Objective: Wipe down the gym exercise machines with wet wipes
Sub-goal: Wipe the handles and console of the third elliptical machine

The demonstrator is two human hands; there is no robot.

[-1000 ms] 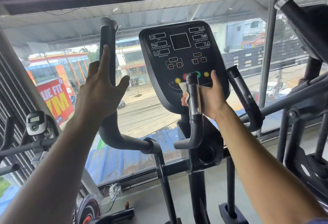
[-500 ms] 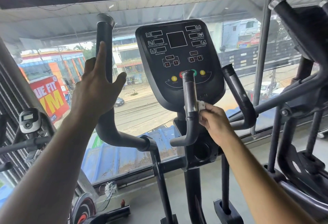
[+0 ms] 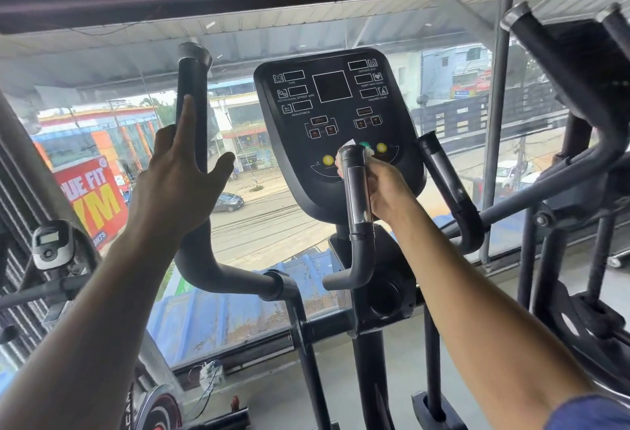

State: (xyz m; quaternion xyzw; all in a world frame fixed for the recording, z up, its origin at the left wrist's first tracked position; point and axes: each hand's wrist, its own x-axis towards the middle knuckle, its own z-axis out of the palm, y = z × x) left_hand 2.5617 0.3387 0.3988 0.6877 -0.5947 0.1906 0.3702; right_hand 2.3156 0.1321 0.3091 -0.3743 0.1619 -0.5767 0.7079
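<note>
A black elliptical machine stands in front of me, its console [image 3: 335,115] dark with coloured buttons. My right hand [image 3: 387,189] presses a white wet wipe [image 3: 347,148] around the top of the short inner handle [image 3: 358,204], which has a shiny sensor band. Only a corner of the wipe shows behind the handle tip. My left hand [image 3: 177,177] rests flat against the tall left handlebar [image 3: 192,115] with fingers spread and thumb out, holding nothing.
A second short handle [image 3: 443,187] rises right of the console. Another machine's arms [image 3: 559,64] crowd the right side. A small bike console [image 3: 51,243] sits low left. A glass window ahead overlooks a street. Grey floor lies below.
My right hand slid the wipe down the inner handle, then back up to its top. My left hand stayed on the tall handlebar.
</note>
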